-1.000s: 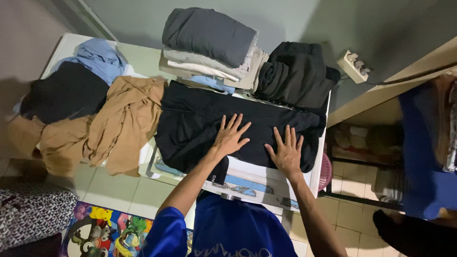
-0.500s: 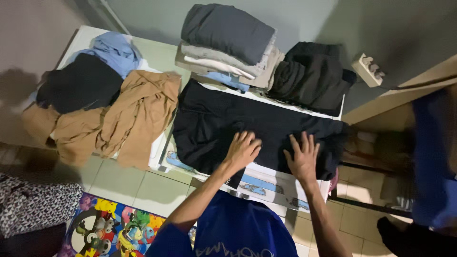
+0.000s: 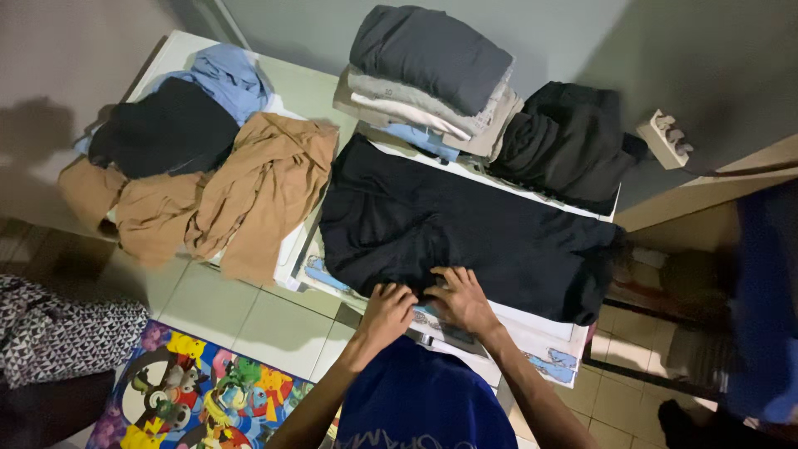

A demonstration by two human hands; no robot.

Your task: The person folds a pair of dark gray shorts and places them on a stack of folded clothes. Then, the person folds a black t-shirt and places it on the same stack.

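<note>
One black garment lies spread flat on the white tabletop at the frame's centre. Both hands, left hand and right hand, sit close together, fingers pinching its near edge. Upper centre: one stack of folded clothes. Right: one crumpled black bundle. Left: one tan garment, one blue shirt.

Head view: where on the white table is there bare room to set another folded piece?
A bare strip of table lies between the blue garment and the folded stack. Elsewhere it is crowded: tan clothes left, spread black garment under both hands, black pile right.
</note>
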